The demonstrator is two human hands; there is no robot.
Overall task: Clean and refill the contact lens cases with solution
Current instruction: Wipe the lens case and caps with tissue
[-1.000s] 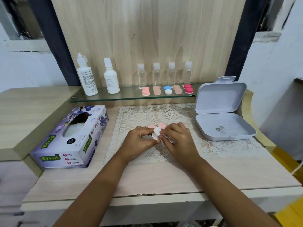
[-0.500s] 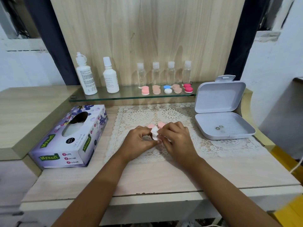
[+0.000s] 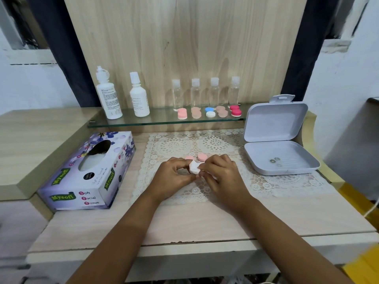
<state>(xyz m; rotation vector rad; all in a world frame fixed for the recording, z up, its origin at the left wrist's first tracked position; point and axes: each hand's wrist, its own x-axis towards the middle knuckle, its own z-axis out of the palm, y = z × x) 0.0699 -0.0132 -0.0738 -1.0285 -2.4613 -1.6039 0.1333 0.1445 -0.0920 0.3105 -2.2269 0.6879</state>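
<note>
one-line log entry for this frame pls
step: case cleaning, likely | left hand: grips white lens case | right hand: pinches same case | pink caps: on lace mat | solution bottles: on glass shelf

Home vanity corner: wood-laminate counter [image 3: 184,224] with lace doily [image 3: 215,144], glass shelf [image 3: 164,122] at back edge, tissue box [image 3: 88,173] at left edge, white painted walls.

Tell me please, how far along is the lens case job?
Done: two pink caps lie off on the lace mat. In hand: the left hand and right hand hold a white case. Left: five capped cases and both solution bottles stand on the glass shelf.
</note>
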